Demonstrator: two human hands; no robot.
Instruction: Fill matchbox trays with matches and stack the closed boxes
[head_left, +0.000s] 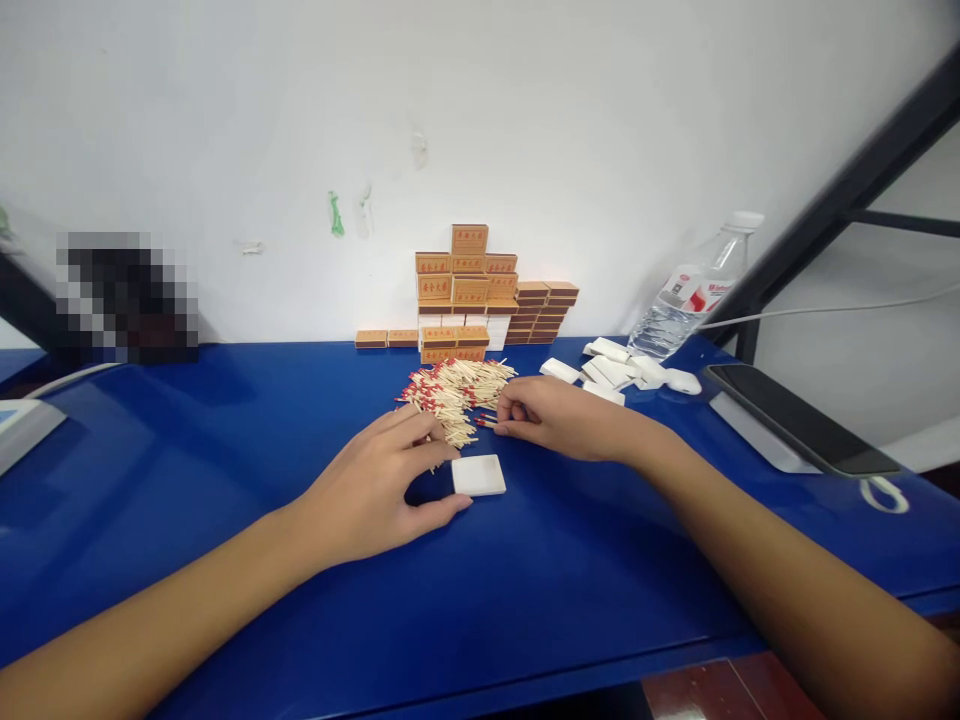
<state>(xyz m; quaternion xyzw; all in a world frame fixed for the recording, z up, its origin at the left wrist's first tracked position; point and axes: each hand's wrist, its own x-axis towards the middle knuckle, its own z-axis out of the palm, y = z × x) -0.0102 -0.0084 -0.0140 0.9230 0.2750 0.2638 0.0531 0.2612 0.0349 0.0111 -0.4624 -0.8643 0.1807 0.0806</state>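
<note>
My left hand (390, 480) holds a small white matchbox tray (480, 475) by its left end, thumb in front and fingers behind, on the blue table. Between thumb and fingertips, my right hand (551, 415) pinches a few red-tipped matches (486, 422), just behind and to the right of the tray. A loose heap of matches (457, 390) lies in front of both hands, and my left fingers reach its near edge. The inside of the tray looks white, with no matches visible in it.
Orange matchboxes (469, 290) stand stacked against the wall. More white trays (609, 372) lie to the right, by a tilted water bottle (686, 290). A phone (802, 420) rests on a white block at the right. A dark pixelated object (131, 300) stands at the left.
</note>
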